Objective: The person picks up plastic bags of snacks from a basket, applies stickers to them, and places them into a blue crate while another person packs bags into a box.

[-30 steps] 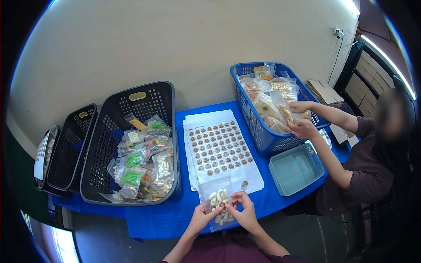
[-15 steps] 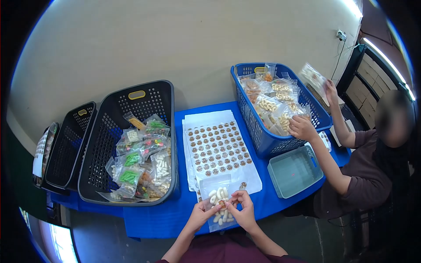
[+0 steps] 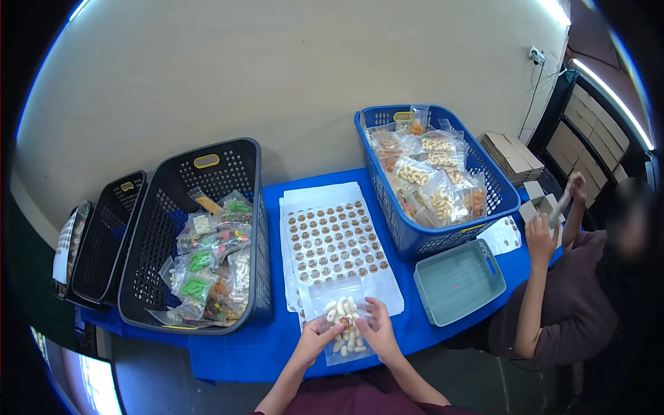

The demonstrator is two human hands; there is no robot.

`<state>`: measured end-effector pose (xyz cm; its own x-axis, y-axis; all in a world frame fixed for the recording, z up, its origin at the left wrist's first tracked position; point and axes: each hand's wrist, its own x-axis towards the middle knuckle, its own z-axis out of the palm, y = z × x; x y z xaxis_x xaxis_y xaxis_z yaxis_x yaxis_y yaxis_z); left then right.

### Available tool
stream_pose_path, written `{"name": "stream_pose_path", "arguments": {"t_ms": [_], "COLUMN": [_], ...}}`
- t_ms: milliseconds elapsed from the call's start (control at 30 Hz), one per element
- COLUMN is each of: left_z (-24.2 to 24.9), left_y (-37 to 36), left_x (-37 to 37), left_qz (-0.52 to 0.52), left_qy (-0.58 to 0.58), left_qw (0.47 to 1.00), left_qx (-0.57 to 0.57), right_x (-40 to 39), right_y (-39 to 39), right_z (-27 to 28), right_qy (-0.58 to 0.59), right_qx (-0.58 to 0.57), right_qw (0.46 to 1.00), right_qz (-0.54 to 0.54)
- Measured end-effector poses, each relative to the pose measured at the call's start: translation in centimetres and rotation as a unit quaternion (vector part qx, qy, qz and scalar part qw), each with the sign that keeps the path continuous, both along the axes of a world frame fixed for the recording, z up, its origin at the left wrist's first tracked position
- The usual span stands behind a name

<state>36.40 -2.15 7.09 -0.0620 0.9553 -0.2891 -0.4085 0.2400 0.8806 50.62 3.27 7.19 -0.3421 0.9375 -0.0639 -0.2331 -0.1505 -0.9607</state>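
Our left hand (image 3: 315,339) and right hand (image 3: 377,330) pinch the snack bag (image 3: 344,330), hiding its sticker (image 3: 346,321); table edge (image 3: 263,360) near.

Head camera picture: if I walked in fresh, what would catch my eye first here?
Probably the two hands, left hand and right hand, pressing a round brown sticker onto a clear plastic bag of white snacks at the blue table's near edge. Behind lies a white sheet of brown stickers, flanked by a black basket of snack bags left and a blue basket right.
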Motion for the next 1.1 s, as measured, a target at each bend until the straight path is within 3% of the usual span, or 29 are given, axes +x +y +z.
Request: {"name": "stream_pose_path", "arguments": {"t_ms": [100, 133, 400, 567, 633, 800, 1100], "left_z": [-0.1, -0.2, 0.3, 0.0, -0.5, -1.5, -1.2], "left_y": [1.6, 2.2, 6.7, 9.2, 10.0, 12.3, 14.7], "left_x": [1.8, 2.3, 6.0, 8.3, 10.6, 15.5, 18.0], "left_qz": [-0.018, -0.027, -0.111, -0.15, -0.113, -0.052, -0.162], "left_qy": [0.006, -0.004, -0.011, 0.045, 0.041, 0.066, 0.102], "left_qw": [1.0, 0.999, 0.993, 0.988, 0.993, 0.996, 0.981], "left_qx": [0.024, 0.018, 0.023, 0.004, 0.021, 0.018, 0.027], "right_x": [1.9, 2.1, 7.7, 11.5, 12.8, 15.1, 19.6], "right_y": [1.1, 1.4, 4.8, 7.2, 7.9, 9.4, 11.1], "right_z": [-0.1, 0.0, 0.1, -1.5, -0.4, -2.7, -3.0], "right_qy": [-0.011, 0.048, 0.038, 0.073, 0.086, -0.014, 0.056], "right_qx": [-0.086, -0.064, -0.049, -0.113, -0.129, 0.002, -0.091], "right_qw": [0.99, 0.993, 0.995, 0.988, 0.985, 1.0, 0.994], "right_qz": [0.111, 0.09, 0.085, 0.081, 0.071, 0.008, 0.003]}}
